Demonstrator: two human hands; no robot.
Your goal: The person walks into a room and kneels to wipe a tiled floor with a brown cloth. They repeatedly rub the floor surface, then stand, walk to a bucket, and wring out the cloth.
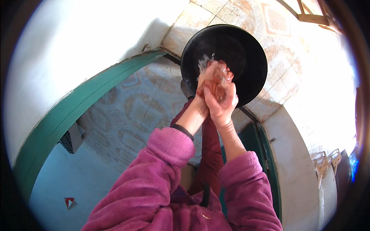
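A round black basin (248, 66) lies in front of me at the doorway. Over its near left part, my left hand (209, 72) and my right hand (222, 105) are together around a wet, reddish-brown, crumpled thing (215, 89), whose kind I cannot tell. Clear water splashes by the left hand's fingers. The right hand's fingers curl against the near side of the reddish thing. My left hand is partly covered by it and by water, so its fingers are hard to make out.
A green door frame (95, 95) curves along the left, beside a white wall (86, 37). Patterned floor tiles (281, 66) run around the basin. A wooden piece of furniture (313, 18) stands at the top right. Wooden racks (321, 164) are at the far right.
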